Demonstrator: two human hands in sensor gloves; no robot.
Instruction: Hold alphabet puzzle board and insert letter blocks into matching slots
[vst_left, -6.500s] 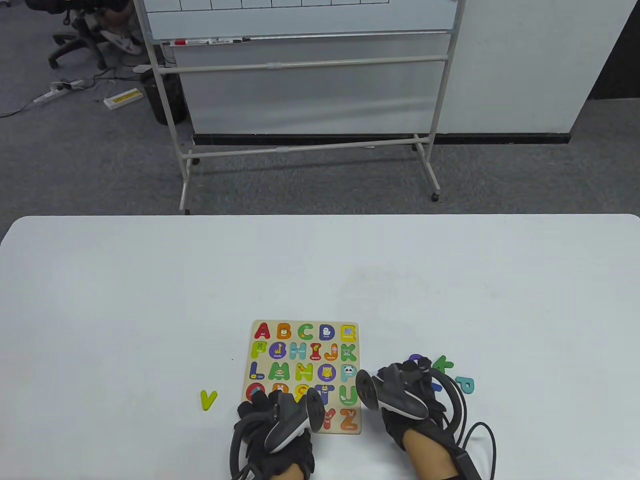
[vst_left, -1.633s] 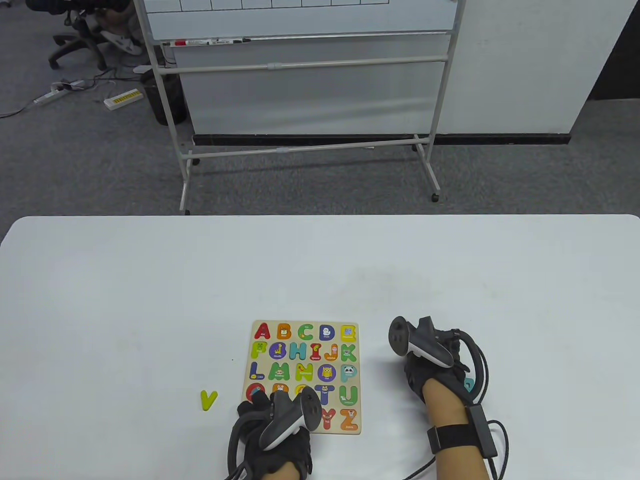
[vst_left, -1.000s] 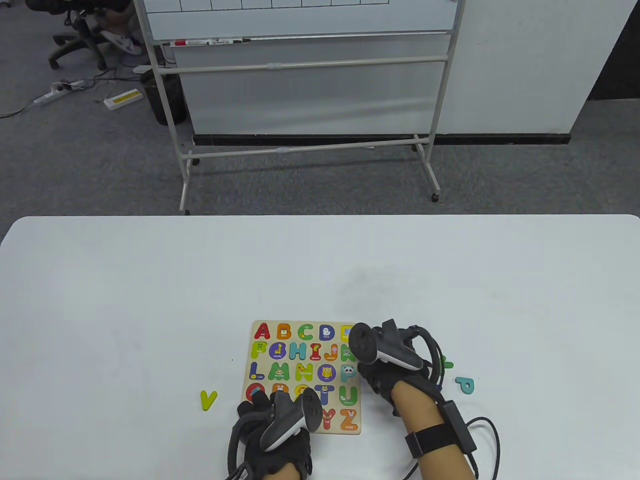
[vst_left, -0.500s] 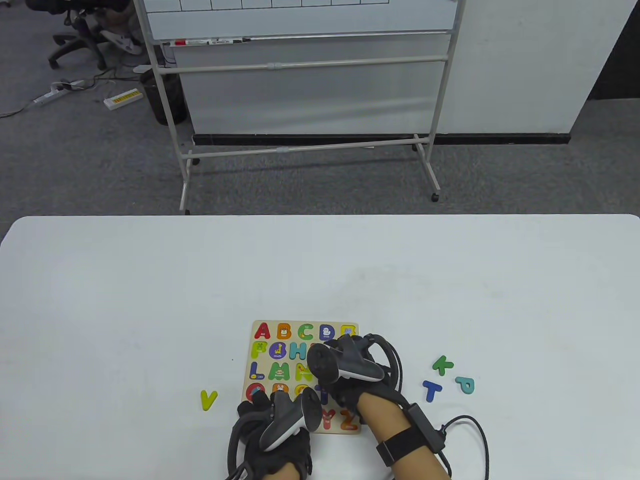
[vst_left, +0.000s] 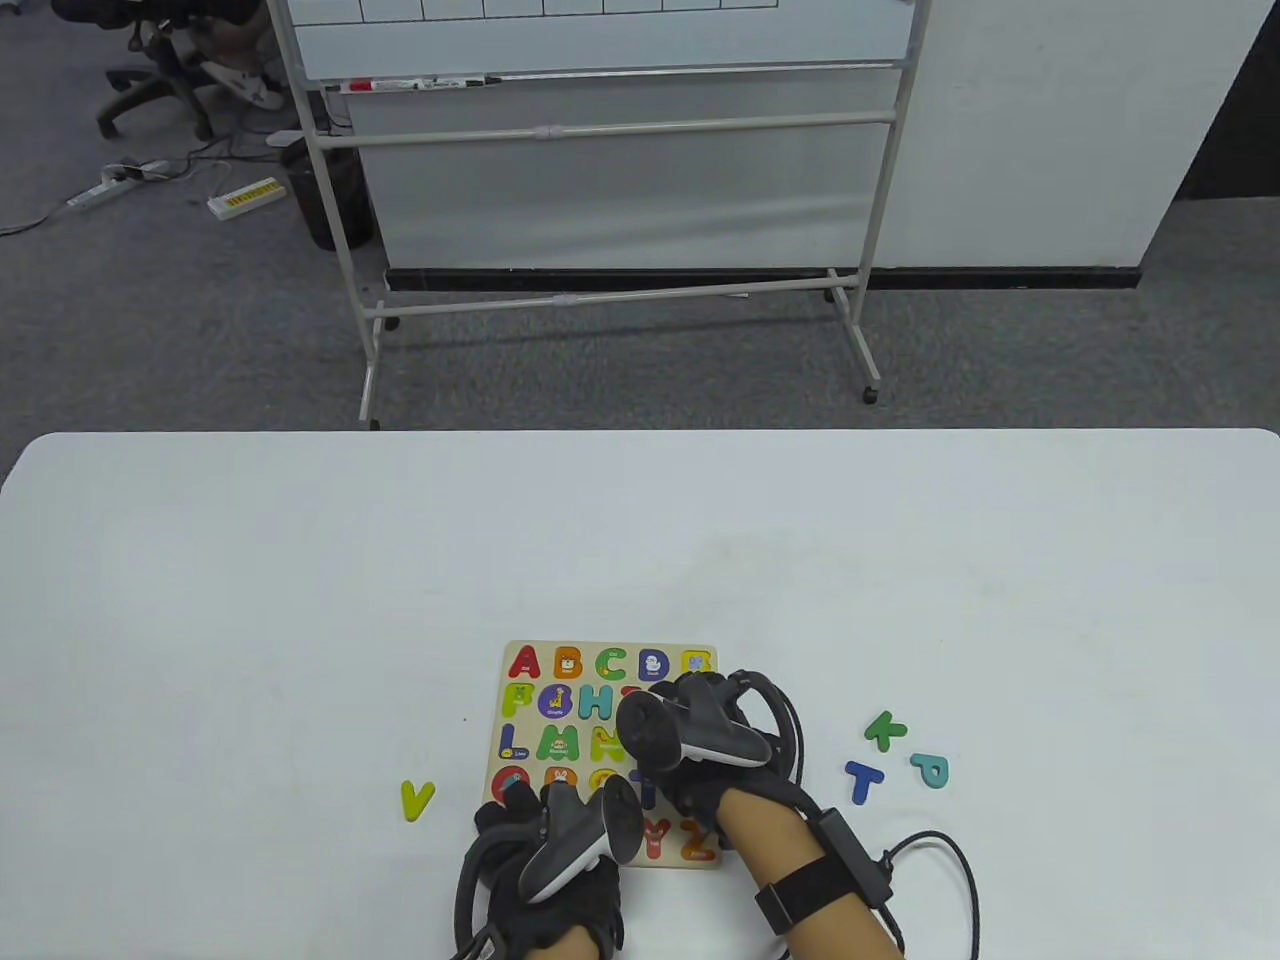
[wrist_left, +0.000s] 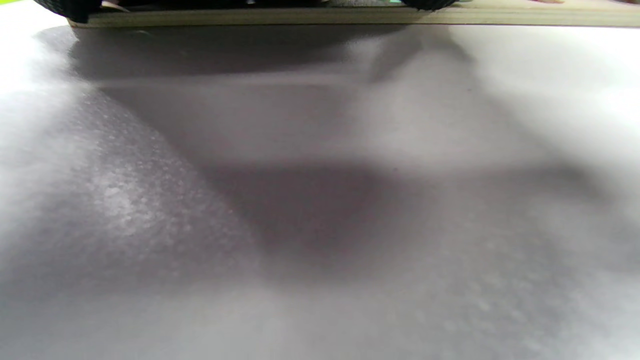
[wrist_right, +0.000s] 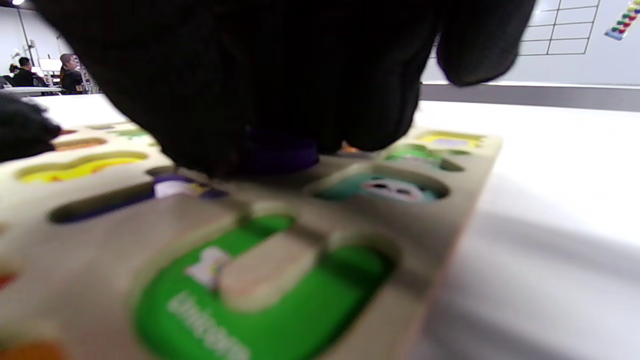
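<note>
Now, in the table view, the right hand (vst_left: 700, 745) sits over the middle-right of the alphabet puzzle board (vst_left: 520, 650), having swung in from the 3 o'clock side, where a second and a half ago it was reaching among the loose letters. The purple piece once lying there is gone from that cluster, so it is probably under the palm, heading for the O slot. Left behind at 3 o'clock of the board are the green K (vst_left: 885, 730), blue T (vst_left: 863, 781) and teal P (vst_left: 931, 769); the yellow V (vst_left: 416, 799) lies apart at 9 o'clock. The left hand (vst_left: 545, 850) has not shifted and rests on the board's near-left corner, at about 7 o'clock, steadying it.

From the left wrist view, only the board's pale wooden edge (wrist_left: 350, 17) shows along the top, flat on the white table (wrist_left: 320, 200); how these fingers lie cannot be told.

From the right wrist view, the gloved fingers (wrist_right: 250, 75) press a purple letter block (wrist_right: 282, 149) down onto the board, just at 9 o'clock of the panda slot (wrist_right: 390, 187). Whether it is fully seated I cannot tell. The board is light wood with bright recesses; the green U slot (wrist_right: 260, 295) lies bare nearest the camera.
</note>
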